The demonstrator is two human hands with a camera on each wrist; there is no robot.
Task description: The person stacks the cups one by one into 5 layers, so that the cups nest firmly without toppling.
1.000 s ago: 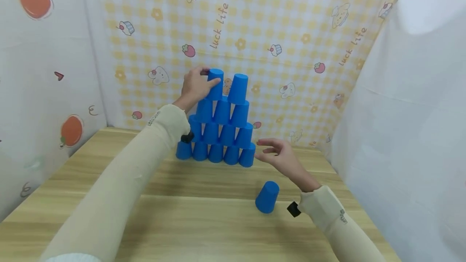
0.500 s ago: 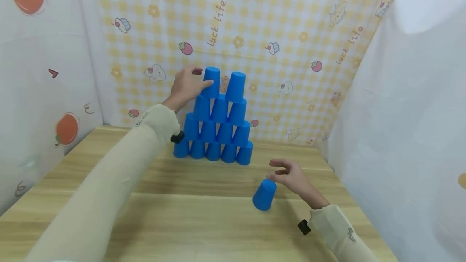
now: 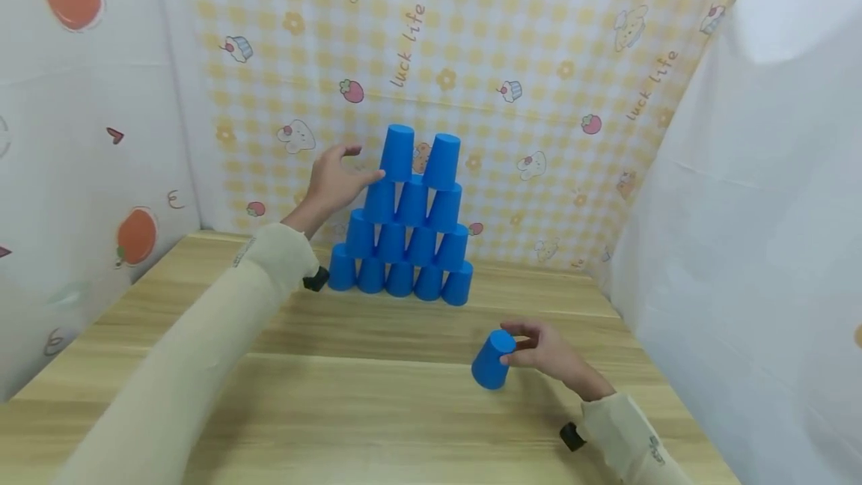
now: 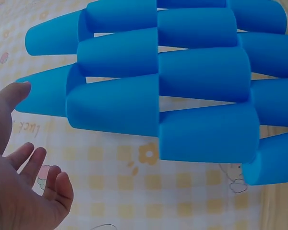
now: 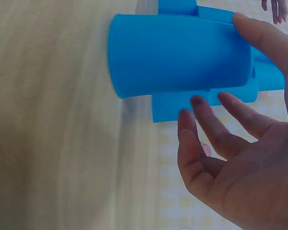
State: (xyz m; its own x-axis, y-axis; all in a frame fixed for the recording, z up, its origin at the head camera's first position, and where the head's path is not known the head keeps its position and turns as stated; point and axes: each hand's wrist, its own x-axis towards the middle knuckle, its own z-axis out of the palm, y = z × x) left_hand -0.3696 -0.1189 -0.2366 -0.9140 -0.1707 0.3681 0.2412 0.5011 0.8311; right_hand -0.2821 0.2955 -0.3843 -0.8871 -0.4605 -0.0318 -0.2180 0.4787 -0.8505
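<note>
Blue cups, all upside down, form a stepped wall [image 3: 404,242], with two cups on its top row. My left hand [image 3: 334,182] is beside the top-left cup [image 3: 397,152], fingers spread and thumb tip right at its lower side. In the left wrist view the thumb [image 4: 17,91] overlaps that cup while the other fingers are clear of it. Nearer on the table stands a loose blue cup [image 3: 490,369], also upside down. My right hand [image 3: 548,354] is around its upper end, thumb on the near side; in the right wrist view the fingers [image 5: 221,139] stay loosely spread below it.
The wooden table [image 3: 377,403] reaches back to a yellow checked cloth [image 3: 512,193]. White cloth walls [image 3: 734,245] stand at both sides. A small black device [image 3: 316,279] is at the left wrist, another [image 3: 572,436] at the right.
My left hand has drawn back left and down from the top-left cup. My right hand has moved from beside the wall toward me, down to the loose cup.
</note>
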